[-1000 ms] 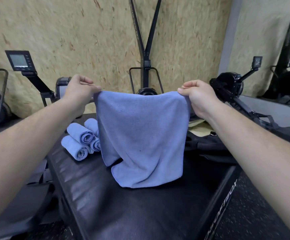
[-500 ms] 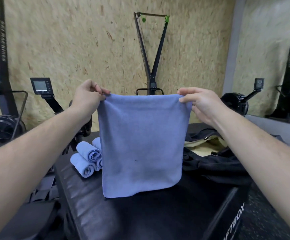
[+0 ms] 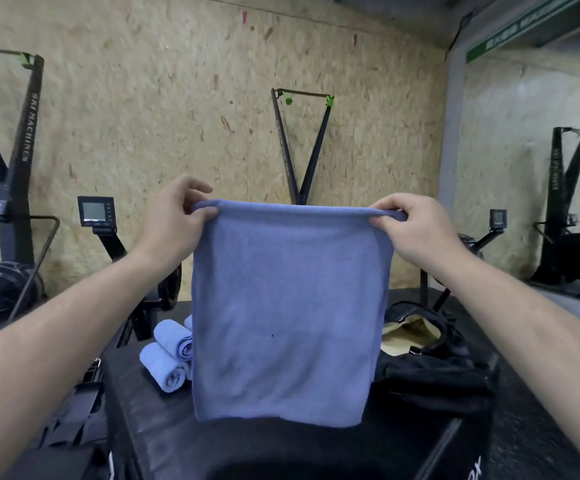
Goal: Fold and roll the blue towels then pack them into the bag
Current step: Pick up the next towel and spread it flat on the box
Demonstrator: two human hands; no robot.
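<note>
A blue towel (image 3: 286, 313) hangs flat in front of me, stretched by its top edge. My left hand (image 3: 172, 220) pinches the top left corner and my right hand (image 3: 409, 226) pinches the top right corner. Its lower edge hangs just above the black padded box (image 3: 163, 434). Behind it on the left lie rolled blue towels (image 3: 169, 355), partly hidden by the hanging towel. An open black bag (image 3: 430, 358) with a pale lining sits on the box at the right.
Ski machines stand against the chipboard wall: one at the far left (image 3: 7, 216), one behind the towel (image 3: 302, 143), one at the right (image 3: 569, 209). A monitor on an arm (image 3: 96, 213) stands left of my left hand. Dark floor lies right of the box.
Both hands have lifted the towel higher, so its crumpled lower end came off the box and now hangs straight. The view has tilted upward.
</note>
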